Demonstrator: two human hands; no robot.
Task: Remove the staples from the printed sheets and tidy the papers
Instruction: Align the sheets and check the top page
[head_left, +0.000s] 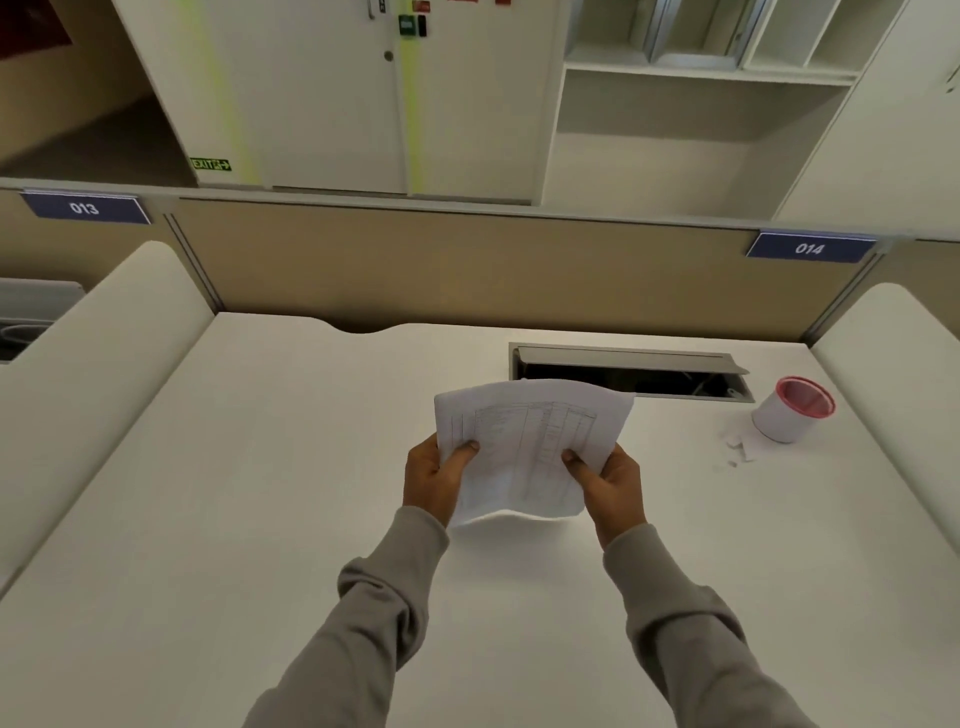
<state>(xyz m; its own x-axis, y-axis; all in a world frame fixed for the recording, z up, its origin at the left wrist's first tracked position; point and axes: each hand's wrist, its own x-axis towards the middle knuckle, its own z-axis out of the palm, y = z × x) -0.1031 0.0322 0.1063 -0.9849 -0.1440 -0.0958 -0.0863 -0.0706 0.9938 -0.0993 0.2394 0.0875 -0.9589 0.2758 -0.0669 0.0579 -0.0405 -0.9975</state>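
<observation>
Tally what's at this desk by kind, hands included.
bare hands: 2, left hand and right hand, both gripping the sheaf
sheaf of white printed paper sheets: 1
white round tub with pink rim: 1
blue rectangular number plates: 2, 013 plate and 014 plate
open grey cable hatch: 1
small white paper scraps beside the tub: too small to count
total: 7, scraps excluded

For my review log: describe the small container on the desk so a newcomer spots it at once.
On the white desk, look just right of the open cable hatch. A small round tub stands there, paper scraps at its foot. Only it has a pink rim.
</observation>
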